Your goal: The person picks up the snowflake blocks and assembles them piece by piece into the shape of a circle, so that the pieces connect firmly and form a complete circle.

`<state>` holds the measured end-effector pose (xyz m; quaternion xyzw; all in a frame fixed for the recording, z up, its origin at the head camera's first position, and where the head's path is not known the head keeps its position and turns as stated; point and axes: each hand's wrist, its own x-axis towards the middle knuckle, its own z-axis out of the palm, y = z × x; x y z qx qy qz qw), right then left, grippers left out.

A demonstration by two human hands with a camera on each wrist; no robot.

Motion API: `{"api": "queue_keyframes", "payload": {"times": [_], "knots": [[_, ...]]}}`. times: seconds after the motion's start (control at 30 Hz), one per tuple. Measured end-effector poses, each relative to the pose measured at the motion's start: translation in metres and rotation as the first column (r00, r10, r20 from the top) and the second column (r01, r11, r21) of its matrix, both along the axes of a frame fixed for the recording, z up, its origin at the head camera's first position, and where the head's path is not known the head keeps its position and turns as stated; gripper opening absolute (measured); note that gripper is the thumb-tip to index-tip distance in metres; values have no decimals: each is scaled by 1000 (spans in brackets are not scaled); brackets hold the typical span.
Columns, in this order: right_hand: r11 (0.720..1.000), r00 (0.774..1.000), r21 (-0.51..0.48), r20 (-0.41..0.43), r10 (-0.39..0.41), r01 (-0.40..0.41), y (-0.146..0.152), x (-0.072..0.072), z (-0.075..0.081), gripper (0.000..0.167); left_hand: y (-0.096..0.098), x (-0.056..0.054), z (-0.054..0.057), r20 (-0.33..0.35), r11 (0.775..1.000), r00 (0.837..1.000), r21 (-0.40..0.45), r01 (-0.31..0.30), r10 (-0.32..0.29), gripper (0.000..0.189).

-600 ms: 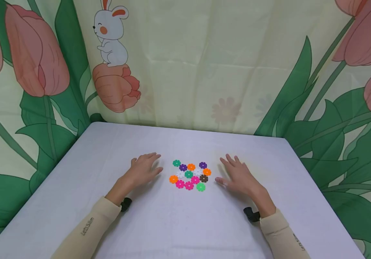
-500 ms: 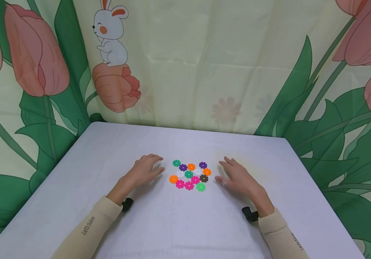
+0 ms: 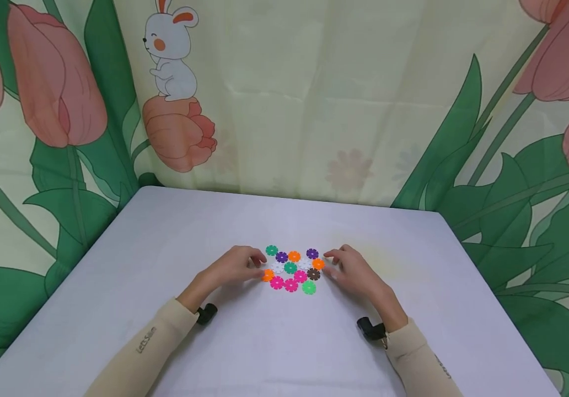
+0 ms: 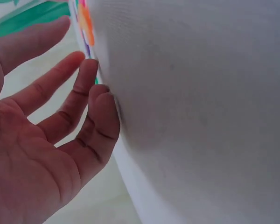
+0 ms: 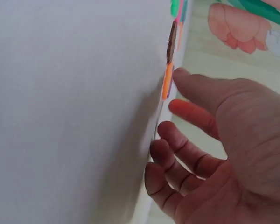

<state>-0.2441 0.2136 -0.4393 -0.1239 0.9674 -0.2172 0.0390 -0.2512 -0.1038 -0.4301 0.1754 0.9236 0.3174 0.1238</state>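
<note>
Colourful notched plastic discs, like snowflake building pieces, lie flat in a cluster at mid-table. My left hand point(image 3: 235, 266) is at the cluster's left side, its thumb close to an orange disc point(image 3: 267, 275). Opposite it, my right hand point(image 3: 356, 270) has its fingertips beside another orange disc point(image 3: 318, 264), with a brown disc point(image 3: 313, 274) just below that. Both wrist views show loosely bent fingers with nothing between them. In the right wrist view, the thumb is near the orange disc point(image 5: 167, 81); whether it touches is unclear.
Within the cluster are pink discs point(image 3: 291, 285), purple discs point(image 3: 282, 257), white discs point(image 3: 305, 264), green discs point(image 3: 290, 268) and a light green disc point(image 3: 309, 287). A white cloth covers the table point(image 3: 264, 342). Behind it hangs a printed curtain point(image 3: 274, 110).
Both hands have moved inward to the two sides of the disc cluster, the left going right and the right going left. Their fingers are more bent. The discs lie as before.
</note>
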Motion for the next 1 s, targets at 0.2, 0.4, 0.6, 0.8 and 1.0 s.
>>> {"api": "queue_keyframes", "payload": {"times": [0.2, 0.4, 0.6, 0.8, 1.0], "knots": [[1000, 1000, -22, -2, 4, -4, -5, -7, -2, 34, 3, -4, 0, 50, 999, 998, -4, 33, -33, 32], [1000, 1000, -23, -5, 12, -12, -7, -12, -4, 31, 4, -11, 4, 104, 999, 994, -17, 48, -46, 31], [999, 1000, -36, 2, 10, -10, -8, -13, -5, 33, 4, -14, 6, 125, 997, 991, -45, 58, -52, 29], [999, 1000, -36, 19, -6, 6, -8, -12, -7, 32, 7, -15, 2, 129, 997, 990, -41, 60, -54, 29], [999, 1000, -49, -4, -10, 10, -9, -12, -6, 29, 10, -15, 2, 86, 997, 994, -44, 70, -66, 25]]}}
